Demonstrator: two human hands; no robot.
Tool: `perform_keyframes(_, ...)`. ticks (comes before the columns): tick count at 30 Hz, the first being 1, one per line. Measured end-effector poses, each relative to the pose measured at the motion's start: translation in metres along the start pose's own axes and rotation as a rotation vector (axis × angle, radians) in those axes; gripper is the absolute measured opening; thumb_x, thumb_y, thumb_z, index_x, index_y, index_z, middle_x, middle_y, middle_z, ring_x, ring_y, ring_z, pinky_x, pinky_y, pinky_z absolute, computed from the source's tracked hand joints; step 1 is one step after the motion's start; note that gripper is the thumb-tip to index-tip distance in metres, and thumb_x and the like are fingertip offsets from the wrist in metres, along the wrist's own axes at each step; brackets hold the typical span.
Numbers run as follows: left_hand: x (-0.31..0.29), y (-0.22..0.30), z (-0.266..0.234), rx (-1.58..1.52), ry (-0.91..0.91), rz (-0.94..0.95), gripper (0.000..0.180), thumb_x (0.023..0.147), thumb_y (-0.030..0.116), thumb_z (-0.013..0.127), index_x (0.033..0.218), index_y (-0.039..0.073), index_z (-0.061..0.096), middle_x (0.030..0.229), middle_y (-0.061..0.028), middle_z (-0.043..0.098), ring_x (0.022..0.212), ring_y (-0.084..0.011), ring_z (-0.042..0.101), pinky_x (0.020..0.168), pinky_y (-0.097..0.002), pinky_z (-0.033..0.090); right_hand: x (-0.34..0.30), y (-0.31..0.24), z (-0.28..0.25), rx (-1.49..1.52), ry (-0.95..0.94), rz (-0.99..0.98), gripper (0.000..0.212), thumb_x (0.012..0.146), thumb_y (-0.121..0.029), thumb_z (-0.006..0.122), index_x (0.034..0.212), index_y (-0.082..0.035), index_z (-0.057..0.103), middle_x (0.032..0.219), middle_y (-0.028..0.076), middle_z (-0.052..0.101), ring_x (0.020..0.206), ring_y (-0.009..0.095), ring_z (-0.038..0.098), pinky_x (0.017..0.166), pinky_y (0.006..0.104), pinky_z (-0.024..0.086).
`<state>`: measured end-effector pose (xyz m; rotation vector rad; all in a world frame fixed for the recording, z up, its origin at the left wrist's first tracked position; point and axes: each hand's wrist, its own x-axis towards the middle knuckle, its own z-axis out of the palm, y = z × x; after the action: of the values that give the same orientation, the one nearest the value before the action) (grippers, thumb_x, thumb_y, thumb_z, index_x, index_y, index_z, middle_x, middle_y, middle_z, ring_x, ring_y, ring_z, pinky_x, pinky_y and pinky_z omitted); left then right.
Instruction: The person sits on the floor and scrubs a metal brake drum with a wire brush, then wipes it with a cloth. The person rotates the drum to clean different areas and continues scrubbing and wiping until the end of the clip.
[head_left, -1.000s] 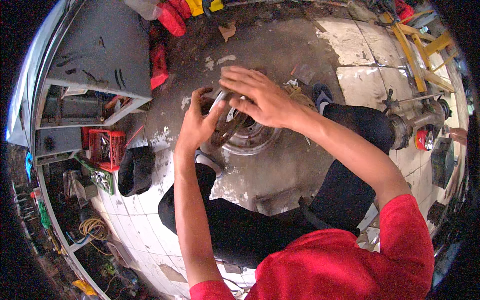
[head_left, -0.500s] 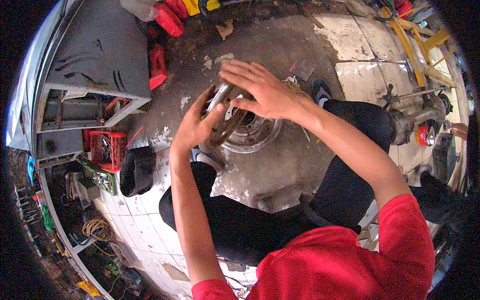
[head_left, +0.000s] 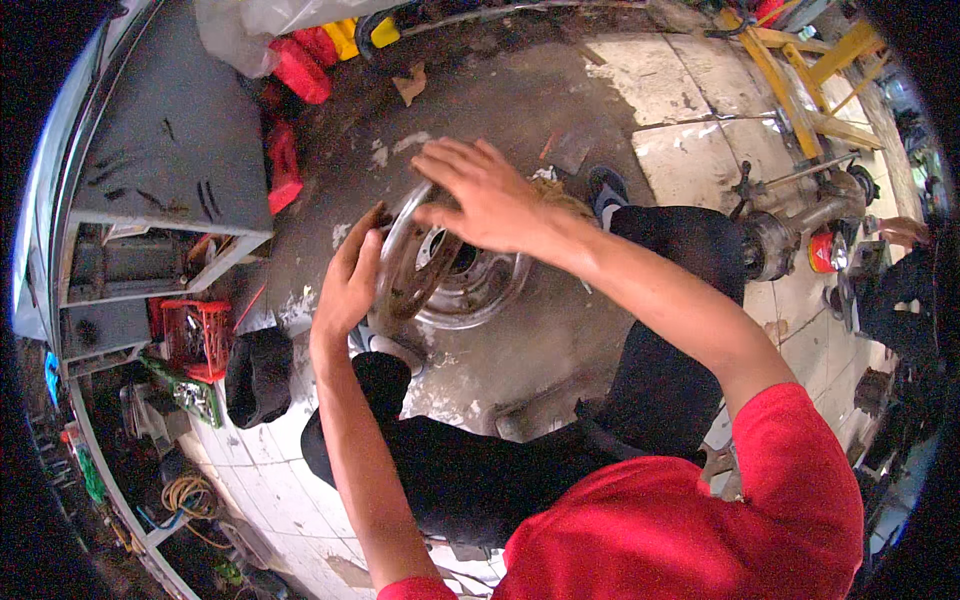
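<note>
A round metal wheel ring (head_left: 397,258) stands tilted over a worn metal wheel rim (head_left: 507,288) lying on the floor between my feet. Along the ring's left edge rests my left hand (head_left: 346,285), its fingers and thumb stretched out against the metal. My right hand (head_left: 485,195) reaches across the top of the ring, palm down, with the fingers extended and slightly blurred. Its thumb points toward the ring's upper edge. What lies beneath the right palm is hidden, and part of the lower rim is covered by the ring.
A grey metal cabinet (head_left: 165,130) stands at the left, with a red crate (head_left: 200,340) and a black boot-like item (head_left: 258,375) beside it. Red containers (head_left: 283,165) lie farther back. At the right are an axle-like metal part (head_left: 790,235), a yellow frame (head_left: 780,90) and another person's hand (head_left: 903,231).
The ring now shows more of its face. My left hand's fingers have straightened along its edge, and the right hand has shifted slightly. The whole view has moved a little.
</note>
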<state>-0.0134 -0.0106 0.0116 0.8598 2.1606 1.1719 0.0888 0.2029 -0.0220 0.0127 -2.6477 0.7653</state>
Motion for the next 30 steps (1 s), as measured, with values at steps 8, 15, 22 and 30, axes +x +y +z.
perform_keyframes(8,-0.004,-0.001,0.005,0.155,-0.165,0.047,0.079,0.082,0.026,0.078,0.145,-0.003,0.04,0.137,-0.0239,0.054,0.129,-0.0301,0.051,0.107,-0.0391,0.04,-0.009,-0.001,0.004,0.052,0.04,-0.137,0.076,0.093,-0.058,0.052,0.145,-0.005,0.04,0.151,0.019,0.036,0.144,0.035,0.029,0.117,0.0523,0.021)
perform_keyframes(15,-0.006,-0.013,0.004,0.224,-0.072,0.029,0.065,0.086,0.019,0.071,0.142,0.0,0.045,0.133,-0.0238,0.058,0.124,-0.0321,0.057,0.102,-0.0393,0.044,-0.009,-0.019,0.008,0.093,0.036,-0.117,0.076,0.091,-0.058,0.056,0.142,-0.002,0.044,0.149,0.021,0.038,0.143,0.036,0.028,0.115,0.0526,0.026)
perform_keyframes(22,-0.003,0.005,0.004,0.189,-0.041,0.013,0.062,0.09,0.023,0.069,0.141,-0.002,0.046,0.127,-0.0243,0.061,0.119,-0.0282,0.059,0.098,-0.0378,0.046,0.001,0.014,0.002,0.151,0.112,0.068,0.063,0.094,-0.045,0.058,0.139,-0.001,0.047,0.147,0.024,0.042,0.138,0.04,0.037,0.114,0.0468,0.031)
perform_keyframes(30,-0.01,-0.001,-0.001,0.249,-0.013,0.018,0.068,0.089,0.032,0.07,0.141,-0.005,0.045,0.134,-0.0259,0.056,0.126,-0.0312,0.055,0.104,-0.0386,0.042,-0.012,-0.025,-0.002,0.031,-0.044,-0.393,0.068,0.094,-0.052,0.056,0.144,-0.008,0.044,0.15,0.016,0.041,0.143,0.033,0.033,0.117,0.0499,0.024)
